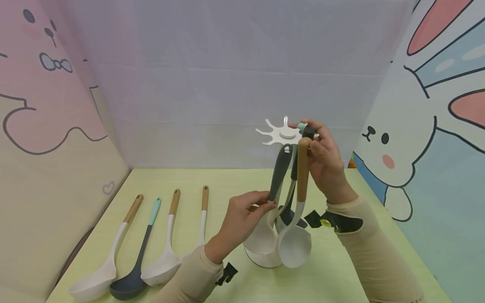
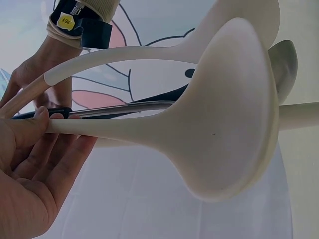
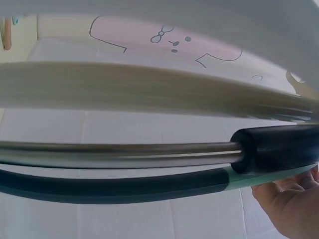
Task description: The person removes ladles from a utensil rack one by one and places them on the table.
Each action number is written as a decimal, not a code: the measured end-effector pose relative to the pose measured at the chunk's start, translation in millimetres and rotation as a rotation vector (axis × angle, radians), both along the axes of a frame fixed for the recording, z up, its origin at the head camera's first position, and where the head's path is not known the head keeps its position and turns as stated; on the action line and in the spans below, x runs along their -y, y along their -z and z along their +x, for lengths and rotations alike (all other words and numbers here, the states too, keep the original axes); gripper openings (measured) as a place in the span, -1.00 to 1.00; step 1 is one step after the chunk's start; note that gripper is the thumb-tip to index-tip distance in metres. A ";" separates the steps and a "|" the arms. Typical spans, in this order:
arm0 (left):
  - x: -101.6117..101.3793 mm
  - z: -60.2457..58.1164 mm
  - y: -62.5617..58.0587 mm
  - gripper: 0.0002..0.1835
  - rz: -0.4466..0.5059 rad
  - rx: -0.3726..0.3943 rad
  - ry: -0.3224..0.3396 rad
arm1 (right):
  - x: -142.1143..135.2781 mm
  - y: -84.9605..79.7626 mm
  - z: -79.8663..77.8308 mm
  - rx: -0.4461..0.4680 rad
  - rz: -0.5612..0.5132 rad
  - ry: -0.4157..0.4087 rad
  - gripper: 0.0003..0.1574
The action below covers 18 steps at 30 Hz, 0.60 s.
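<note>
rack (image 1: 286,134) bears hung utensils (image 1: 294,248); left hand (image 1: 244,216) pinches a grey-handled ladle (image 1: 279,174), right hand (image 1: 329,158) grips handle tops (image 1: 308,133) by the hooks (image 1: 286,121).

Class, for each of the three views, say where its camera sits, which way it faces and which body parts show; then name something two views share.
Head: worn on the head, facing forward and down at the utensil rack; left hand, right hand and both sleeves show.
Left wrist: on that wrist, facing a white-headed utensil and the rabbit drawing; both hands show.
Right wrist: on that wrist, facing across the mint-handled utensil toward the pink cartoon; part of the right hand shows.
Shared: head and left wrist both show the wooden-handled ladle at the rack.
</note>
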<state>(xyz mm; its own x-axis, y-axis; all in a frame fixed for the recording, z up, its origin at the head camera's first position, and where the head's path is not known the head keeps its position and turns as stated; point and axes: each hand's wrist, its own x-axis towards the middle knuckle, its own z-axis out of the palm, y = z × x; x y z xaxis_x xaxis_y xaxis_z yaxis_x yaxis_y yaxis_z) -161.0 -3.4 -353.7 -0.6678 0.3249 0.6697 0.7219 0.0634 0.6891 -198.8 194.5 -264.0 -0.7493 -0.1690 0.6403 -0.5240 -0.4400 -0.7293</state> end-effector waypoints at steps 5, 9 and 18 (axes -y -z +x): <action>1.4 2.2 -2.4 -0.84 -0.004 0.003 0.002 | -0.2 0.4 0.8 -0.005 0.015 0.011 -0.25; 3.1 4.0 -3.3 -0.85 -0.003 0.003 0.011 | 0.1 0.0 0.9 -0.005 0.012 0.006 -0.27; 8.4 9.9 -6.5 -0.83 0.000 0.009 0.041 | 0.5 -0.7 -0.1 -0.002 0.013 0.040 -0.28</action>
<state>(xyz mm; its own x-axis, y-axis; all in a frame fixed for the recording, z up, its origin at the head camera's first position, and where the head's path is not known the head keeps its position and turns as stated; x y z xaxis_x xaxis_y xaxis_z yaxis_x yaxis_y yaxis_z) -151.0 -11.8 -347.2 -0.6599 0.3523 0.6636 0.7176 0.0338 0.6957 -199.0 194.0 -263.3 -0.7540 -0.1477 0.6401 -0.5425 -0.4094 -0.7335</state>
